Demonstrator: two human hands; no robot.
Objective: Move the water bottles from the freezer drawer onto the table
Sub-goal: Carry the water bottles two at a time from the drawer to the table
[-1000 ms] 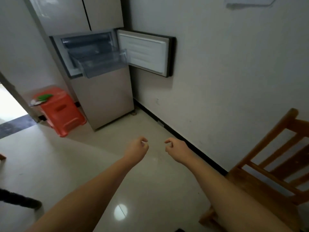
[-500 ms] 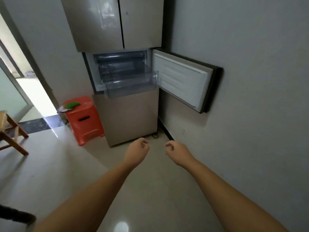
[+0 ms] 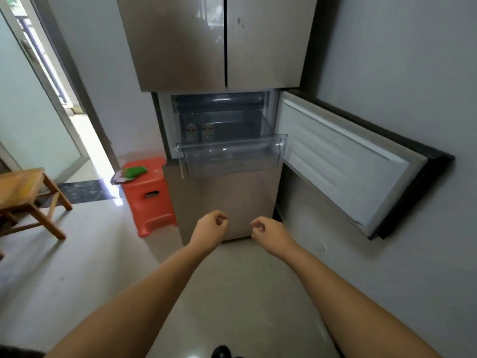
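The clear plastic freezer drawer is pulled out of the tall fridge ahead. Two water bottles stand upright at its back left: one and, beside it, another, both with pale labels. My left hand and my right hand hang in front of the fridge's lower panel, well below the drawer. Both have loosely curled fingers and hold nothing.
The freezer door swings open to the right against the wall. An orange plastic stool with a green item on it stands left of the fridge. A wooden table is at the far left, near an open doorway.
The view has swung left and moved closer to the fridge; the drawer and its bottles now sit centred. My hands keep the same loose pose in front of me.
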